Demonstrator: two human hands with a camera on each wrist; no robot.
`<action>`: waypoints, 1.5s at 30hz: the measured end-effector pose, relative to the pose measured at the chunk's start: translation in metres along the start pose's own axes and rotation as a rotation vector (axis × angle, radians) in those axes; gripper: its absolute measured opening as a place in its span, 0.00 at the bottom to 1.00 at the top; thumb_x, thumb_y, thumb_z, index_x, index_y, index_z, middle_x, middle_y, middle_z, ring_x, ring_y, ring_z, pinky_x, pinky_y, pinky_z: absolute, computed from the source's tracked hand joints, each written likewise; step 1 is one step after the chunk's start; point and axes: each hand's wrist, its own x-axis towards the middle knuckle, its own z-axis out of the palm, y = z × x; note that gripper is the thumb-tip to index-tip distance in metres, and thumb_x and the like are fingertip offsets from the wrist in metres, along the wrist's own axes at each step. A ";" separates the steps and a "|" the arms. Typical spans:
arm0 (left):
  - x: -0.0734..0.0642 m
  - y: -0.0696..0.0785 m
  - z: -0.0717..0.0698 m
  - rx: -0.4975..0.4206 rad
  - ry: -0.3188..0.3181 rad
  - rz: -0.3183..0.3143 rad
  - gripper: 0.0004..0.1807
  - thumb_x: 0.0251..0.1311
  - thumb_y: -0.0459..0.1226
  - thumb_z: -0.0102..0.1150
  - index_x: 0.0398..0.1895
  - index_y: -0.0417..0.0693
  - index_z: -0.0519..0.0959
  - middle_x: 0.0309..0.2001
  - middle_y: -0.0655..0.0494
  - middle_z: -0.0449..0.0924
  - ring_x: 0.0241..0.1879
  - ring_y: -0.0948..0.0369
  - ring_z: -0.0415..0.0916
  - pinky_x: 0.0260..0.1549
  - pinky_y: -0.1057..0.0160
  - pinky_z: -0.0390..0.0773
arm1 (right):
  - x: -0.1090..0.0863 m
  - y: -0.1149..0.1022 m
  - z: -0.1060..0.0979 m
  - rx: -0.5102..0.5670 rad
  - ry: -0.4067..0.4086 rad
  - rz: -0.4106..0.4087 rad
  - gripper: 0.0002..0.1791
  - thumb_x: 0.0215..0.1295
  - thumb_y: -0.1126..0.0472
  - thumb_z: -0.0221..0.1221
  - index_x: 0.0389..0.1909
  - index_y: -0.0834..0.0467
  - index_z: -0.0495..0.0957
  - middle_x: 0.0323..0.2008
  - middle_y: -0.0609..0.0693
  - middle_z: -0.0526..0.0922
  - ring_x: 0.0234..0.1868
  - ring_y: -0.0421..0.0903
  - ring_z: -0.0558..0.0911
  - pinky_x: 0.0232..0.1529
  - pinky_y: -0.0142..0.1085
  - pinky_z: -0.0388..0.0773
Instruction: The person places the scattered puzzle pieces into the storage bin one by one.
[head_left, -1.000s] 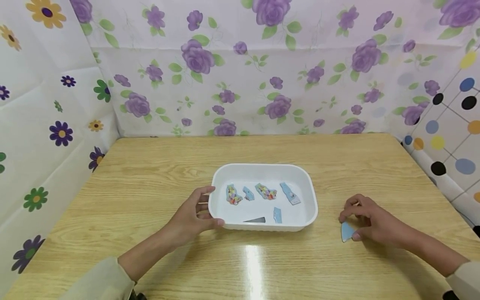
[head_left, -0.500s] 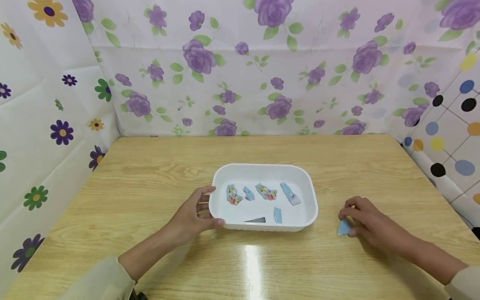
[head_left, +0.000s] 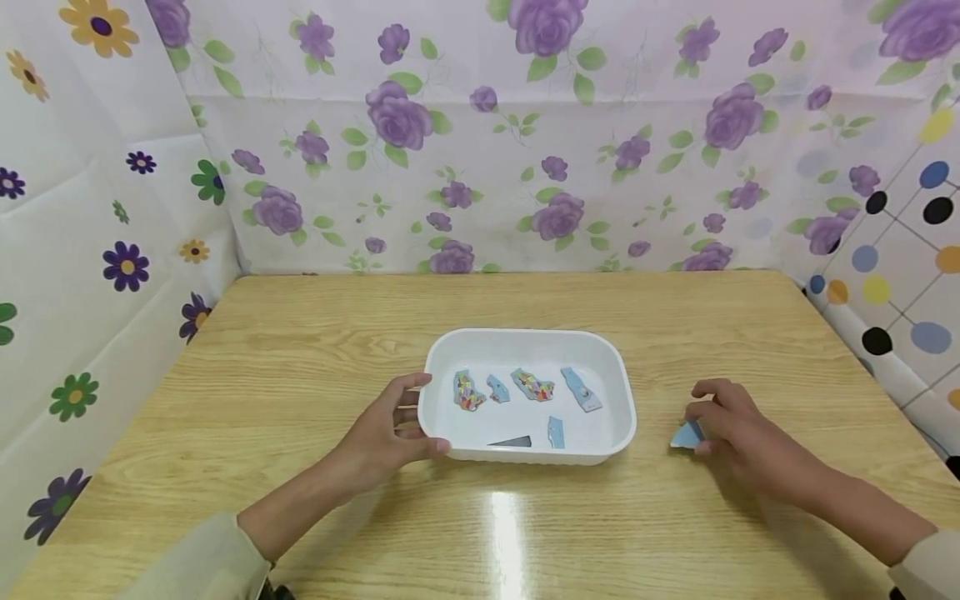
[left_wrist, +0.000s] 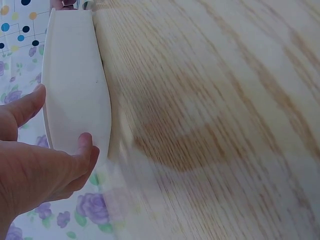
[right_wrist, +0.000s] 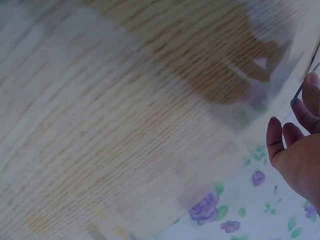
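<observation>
A white plastic tub (head_left: 525, 457) stands in the middle of the wooden table. My left hand (head_left: 382, 433) holds its left end, the thumb at the near corner and the fingers spread along the side. Inside lie several flat, jagged shards, among them a colourfully patterned shard (head_left: 533, 385), a long light blue shard (head_left: 581, 389) and a dark grey wedge-shaped piece (head_left: 512, 442). To the right of the tub, my right hand (head_left: 738, 433) pinches a light blue shard (head_left: 686, 437) between thumb and fingers, low over the table. In the right wrist view only its thin edge shows at the fingertips.
The wooden table (head_left: 322, 333) reaches back to a wall covering with purple roses (head_left: 555, 215). Flowered sheeting (head_left: 75, 396) borders the left side, and dotted sheeting (head_left: 876, 287) the right.
My right hand has turned the light blue shard and brought it slightly away from me, its point now facing left. The left hand and the tub have stayed in place.
</observation>
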 end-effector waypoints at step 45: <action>0.000 -0.002 -0.002 0.018 -0.016 0.005 0.51 0.48 0.34 0.73 0.72 0.47 0.52 0.64 0.39 0.60 0.60 0.44 0.69 0.51 0.62 0.80 | 0.071 -0.033 -0.052 0.214 -0.025 -0.035 0.21 0.53 0.74 0.66 0.44 0.51 0.75 0.55 0.54 0.66 0.52 0.46 0.62 0.35 0.36 0.70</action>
